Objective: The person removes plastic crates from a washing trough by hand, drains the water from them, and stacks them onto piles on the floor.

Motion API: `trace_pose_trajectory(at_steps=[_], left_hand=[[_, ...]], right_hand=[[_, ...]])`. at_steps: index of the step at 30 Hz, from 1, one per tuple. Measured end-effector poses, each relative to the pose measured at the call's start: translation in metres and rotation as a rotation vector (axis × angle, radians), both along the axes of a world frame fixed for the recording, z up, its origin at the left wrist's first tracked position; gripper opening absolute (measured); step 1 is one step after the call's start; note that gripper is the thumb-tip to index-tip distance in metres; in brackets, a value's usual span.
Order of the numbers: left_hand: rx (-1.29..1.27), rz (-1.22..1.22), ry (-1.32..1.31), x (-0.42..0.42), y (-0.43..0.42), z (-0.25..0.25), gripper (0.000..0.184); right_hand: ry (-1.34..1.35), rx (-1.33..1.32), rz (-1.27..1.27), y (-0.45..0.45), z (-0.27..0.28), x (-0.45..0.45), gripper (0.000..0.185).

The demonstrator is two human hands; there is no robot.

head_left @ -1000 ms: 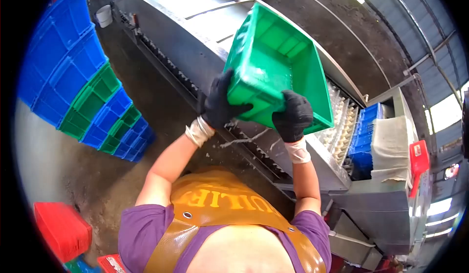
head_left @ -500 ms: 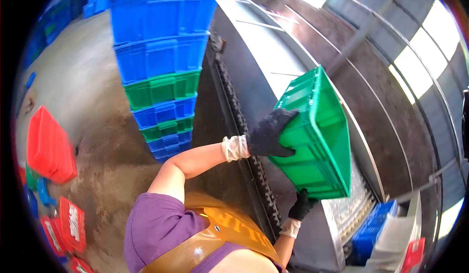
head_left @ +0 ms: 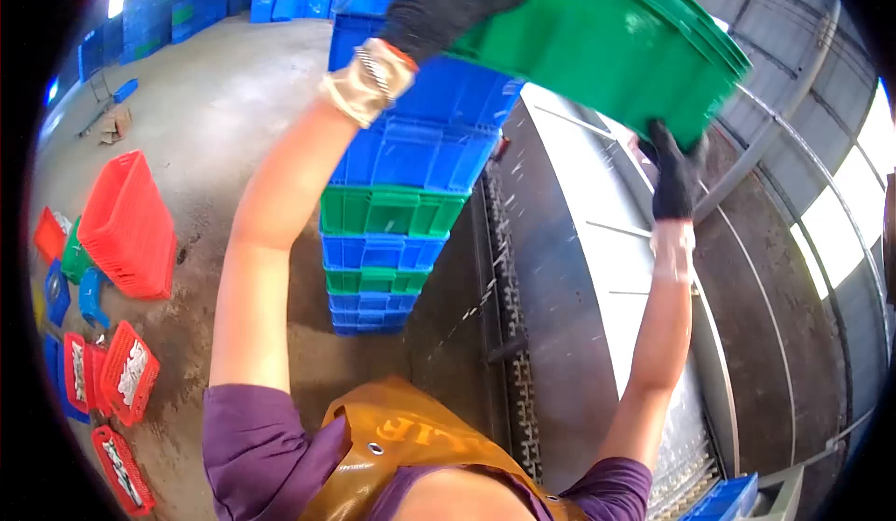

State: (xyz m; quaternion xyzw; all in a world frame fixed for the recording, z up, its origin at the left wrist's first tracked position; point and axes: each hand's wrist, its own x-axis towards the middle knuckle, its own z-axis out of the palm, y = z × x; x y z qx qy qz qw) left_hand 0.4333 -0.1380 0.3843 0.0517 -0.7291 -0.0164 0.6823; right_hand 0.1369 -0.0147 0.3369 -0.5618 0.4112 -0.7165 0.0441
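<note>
Red nested plastic baskets [head_left: 131,232] stand at left; stacked blue and green crates [head_left: 401,162] rise at centre; the black-gloved left hand [head_left: 434,13] clasps a tilted green plastic crate [head_left: 597,41], top centre — thumb along its side, other fingers hidden; the right hand [head_left: 674,171] curls fingers against its lower right corner — wise to grip both ends evenly.
</note>
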Motion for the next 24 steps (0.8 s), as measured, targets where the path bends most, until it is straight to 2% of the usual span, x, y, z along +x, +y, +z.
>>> trace_pose_trajectory(at_steps=[1,2,3,5,6,7,8,9,11,12,13,14,15,17,18,19,20,23,24], left_hand=[[0.083,-0.011,-0.022,0.02,-0.009,0.004,0.077],[0.162,0.165,0.039,0.035,-0.024,0.004,0.077],[0.149,0.175,0.033,0.051,-0.05,0.002,0.077],[0.461,0.338,-0.155,0.077,-0.107,-0.01,0.079],[0.449,0.35,-0.157,0.086,-0.123,-0.02,0.079],[0.486,0.489,-0.196,0.093,-0.135,-0.032,0.082],[0.526,0.627,-0.236,0.097,-0.139,-0.037,0.085],[0.519,0.634,-0.246,0.099,-0.144,-0.038,0.085],[0.656,0.799,-0.264,0.097,-0.153,-0.037,0.083],[0.61,0.734,-0.208,0.097,-0.155,-0.041,0.077],[0.62,0.721,-0.225,0.098,-0.159,-0.048,0.077],[0.526,0.597,-0.17,0.099,-0.166,-0.053,0.074],[0.428,0.467,-0.117,0.096,-0.171,-0.053,0.071],[0.317,0.37,-0.076,0.096,-0.187,-0.065,0.056],[0.283,0.388,-0.03,0.09,-0.186,-0.078,0.056],[0.265,0.415,0.015,0.076,-0.177,-0.104,0.055],[0.263,0.419,0.042,0.055,-0.168,-0.137,0.055],[0.378,0.39,0.014,-0.014,-0.131,-0.27,0.054],[0.441,0.376,-0.038,-0.031,-0.113,-0.319,0.054]], right_hand=[[0.028,0.039,0.073,-0.03,0.009,0.005,0.039],[0.072,0.094,0.051,-0.059,0.012,0.016,0.039],[0.115,0.151,0.028,-0.09,0.011,0.025,0.039],[0.305,0.086,-0.104,-0.181,-0.006,0.015,0.043],[0.296,0.08,-0.065,-0.204,-0.004,0.023,0.054],[0.284,0.075,-0.027,-0.22,-0.005,0.035,0.065],[0.209,0.235,-0.164,-0.212,0.003,0.059,0.062],[0.168,0.19,0.006,-0.223,0.001,0.063,0.059],[0.165,0.172,0.048,-0.238,-0.005,0.062,0.054],[0.159,0.175,0.04,-0.236,-0.002,0.06,0.054],[0.276,0.193,0.001,-0.233,-0.002,0.056,0.053],[0.391,0.211,-0.042,-0.228,-0.001,0.054,0.051],[0.374,0.222,-0.065,-0.229,-0.001,0.05,0.051],[0.436,0.217,0.069,-0.226,-0.013,0.041,0.048],[0.361,0.095,0.086,-0.214,-0.031,0.047,0.045],[0.132,0.178,0.393,-0.193,-0.051,0.053,0.043],[0.158,0.167,0.369,-0.169,-0.076,0.046,0.036],[0.697,0.113,0.039,-0.076,-0.195,0.02,0.015],[0.714,0.19,0.024,-0.03,-0.237,0.003,0.024]])
